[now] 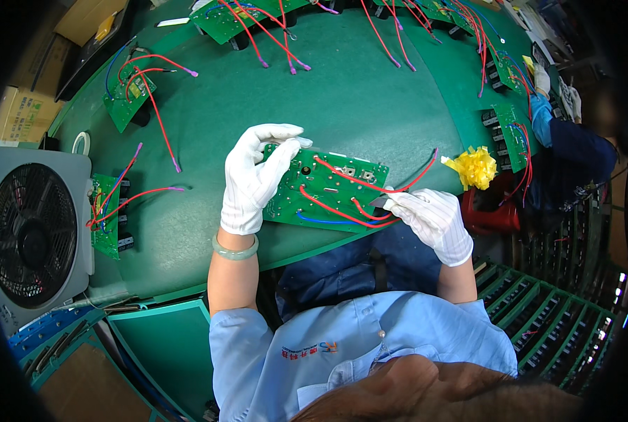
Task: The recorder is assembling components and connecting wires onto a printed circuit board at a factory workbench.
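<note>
Circuit board (328, 184) sat dead centre at table's (342, 105) near edge, between left hand (250, 184) and right hand (435, 221)! Clump (475, 169) lay at three o'clock, second board (512, 133) just past it; third board (105, 228) at nine, fan (33, 235) beyond; another board (222, 22) at eleven; rack (553, 323) at four.

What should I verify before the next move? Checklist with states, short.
1. Left hand grip on circuit board: ok, holds its left end.
2. Gloves on both hands: ok, left and right hand wear white ones.
3. Wrists free of jewellery: not ok, bangle on left wrist.
4. Red wires clear of right hand: not ok, they run close by its fingertips.
5. Yellow bundle off the board: ok, lies apart.
6. Solder joints sound: cannot tell, too small.
</note>
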`<control>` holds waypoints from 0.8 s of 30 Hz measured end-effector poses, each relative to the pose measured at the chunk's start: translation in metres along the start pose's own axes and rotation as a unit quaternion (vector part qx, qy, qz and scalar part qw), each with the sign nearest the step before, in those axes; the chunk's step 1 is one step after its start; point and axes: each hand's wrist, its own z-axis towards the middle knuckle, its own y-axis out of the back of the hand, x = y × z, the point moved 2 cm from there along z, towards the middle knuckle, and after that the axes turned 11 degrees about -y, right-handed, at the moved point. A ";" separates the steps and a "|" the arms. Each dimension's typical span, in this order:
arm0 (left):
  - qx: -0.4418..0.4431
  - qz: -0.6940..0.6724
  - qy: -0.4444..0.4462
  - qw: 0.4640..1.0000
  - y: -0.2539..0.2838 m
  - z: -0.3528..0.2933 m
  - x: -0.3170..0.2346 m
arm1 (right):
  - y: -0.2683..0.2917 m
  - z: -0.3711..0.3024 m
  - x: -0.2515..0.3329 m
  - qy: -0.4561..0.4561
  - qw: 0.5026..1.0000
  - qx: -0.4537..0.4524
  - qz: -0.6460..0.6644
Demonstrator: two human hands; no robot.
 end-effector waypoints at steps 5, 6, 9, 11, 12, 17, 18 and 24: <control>-0.003 0.002 0.004 1.000 -0.002 0.000 -0.001 | 0.000 -0.001 -0.003 0.004 1.000 0.025 0.008; -0.006 0.003 -0.001 1.000 -0.002 0.000 -0.001 | -0.001 0.000 -0.003 0.004 1.000 0.025 0.008; 0.006 0.023 -0.012 1.000 -0.001 -0.001 -0.001 | 0.000 0.003 -0.002 0.035 0.999 0.007 0.014; 0.006 0.021 -0.011 1.000 -0.001 -0.001 -0.002 | 0.002 0.003 -0.003 0.038 0.999 0.030 0.008; 0.007 0.019 -0.011 1.000 -0.001 -0.001 -0.003 | 0.002 0.002 -0.004 0.038 0.999 0.030 0.008; 0.002 0.026 -0.012 1.000 -0.002 0.001 -0.001 | -0.009 -0.003 -0.006 0.099 0.988 0.119 -0.016; -0.006 0.028 -0.001 1.000 -0.001 0.000 -0.001 | -0.009 -0.001 -0.005 0.084 0.992 0.099 0.010; 0.001 0.032 -0.014 0.999 -0.002 0.002 -0.003 | 0.000 0.002 -0.003 -0.015 1.000 -0.004 0.018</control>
